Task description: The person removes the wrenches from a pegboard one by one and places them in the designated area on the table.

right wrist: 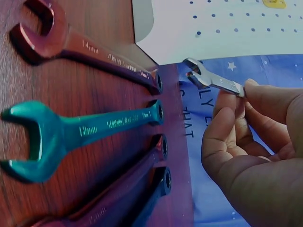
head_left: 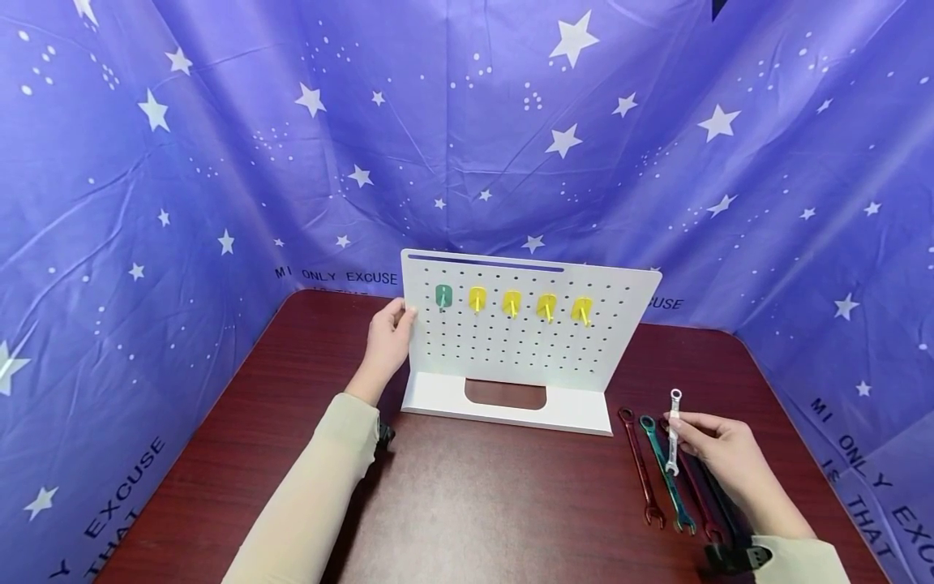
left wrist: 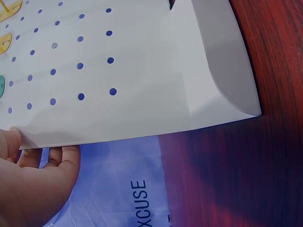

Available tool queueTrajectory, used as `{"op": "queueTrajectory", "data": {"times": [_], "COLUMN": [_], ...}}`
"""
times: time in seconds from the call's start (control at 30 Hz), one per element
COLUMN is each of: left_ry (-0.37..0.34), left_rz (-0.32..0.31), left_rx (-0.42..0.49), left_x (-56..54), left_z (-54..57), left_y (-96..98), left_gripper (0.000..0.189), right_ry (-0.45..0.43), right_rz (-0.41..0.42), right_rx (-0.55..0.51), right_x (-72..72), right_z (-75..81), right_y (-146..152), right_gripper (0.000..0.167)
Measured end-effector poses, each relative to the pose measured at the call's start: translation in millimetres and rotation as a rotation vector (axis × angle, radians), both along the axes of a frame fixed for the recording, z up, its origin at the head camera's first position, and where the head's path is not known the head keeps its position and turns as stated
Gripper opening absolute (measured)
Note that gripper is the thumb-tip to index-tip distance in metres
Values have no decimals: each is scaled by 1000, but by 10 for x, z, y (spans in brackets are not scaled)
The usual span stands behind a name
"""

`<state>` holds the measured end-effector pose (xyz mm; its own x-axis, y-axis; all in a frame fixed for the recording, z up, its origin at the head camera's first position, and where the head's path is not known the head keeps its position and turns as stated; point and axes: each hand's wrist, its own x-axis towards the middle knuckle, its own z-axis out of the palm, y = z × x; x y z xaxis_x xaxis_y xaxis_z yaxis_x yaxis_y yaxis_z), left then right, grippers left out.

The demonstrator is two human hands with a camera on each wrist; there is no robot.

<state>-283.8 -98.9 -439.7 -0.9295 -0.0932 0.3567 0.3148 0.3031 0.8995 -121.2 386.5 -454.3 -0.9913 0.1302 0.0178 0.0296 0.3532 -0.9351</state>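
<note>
A white pegboard stands on its base, with one green hook and several yellow hooks in a row. My left hand grips its left edge, thumb on the front and fingers behind in the left wrist view. Between thumb and fingers, my right hand pinches a small silver combination wrench, held upright with its ring end on top. Below that hand lie a red wrench, a green wrench, a dark red wrench and a dark blue one.
The dark reddish wood table carries the board and the wrenches. Blue curtains with white stars enclose it at the back and both sides. A slot-shaped cutout opens in the board's base.
</note>
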Motion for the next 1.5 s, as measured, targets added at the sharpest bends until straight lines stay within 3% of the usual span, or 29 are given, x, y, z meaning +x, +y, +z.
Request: {"op": "queueTrajectory", "data": {"times": [0.33, 0.6, 0.83, 1.1, 1.5], "left_ry": [2, 3, 6, -6, -11], "left_rz": [-2, -5, -8, -2, 9], "left_rx": [-6, 2, -1, -3, -12], "left_x": [1, -2, -8, -1, 3], "left_z": [-11, -3, -12, -2, 8], "left_y": [1, 8, 14, 5, 6], "left_gripper": [16, 16, 16, 16, 16], "right_ry": [-29, 2, -10, -115, -158], "right_rz": [-25, -16, -55, -79, -85], "right_rx": [68, 19, 130, 240, 350], "right_x": [67, 105, 158, 196, 217], "right_z": [5, -12, -38, -26, -53], "right_y": [108, 238, 329, 462, 584], "right_gripper": [42, 22, 31, 45, 46]}}
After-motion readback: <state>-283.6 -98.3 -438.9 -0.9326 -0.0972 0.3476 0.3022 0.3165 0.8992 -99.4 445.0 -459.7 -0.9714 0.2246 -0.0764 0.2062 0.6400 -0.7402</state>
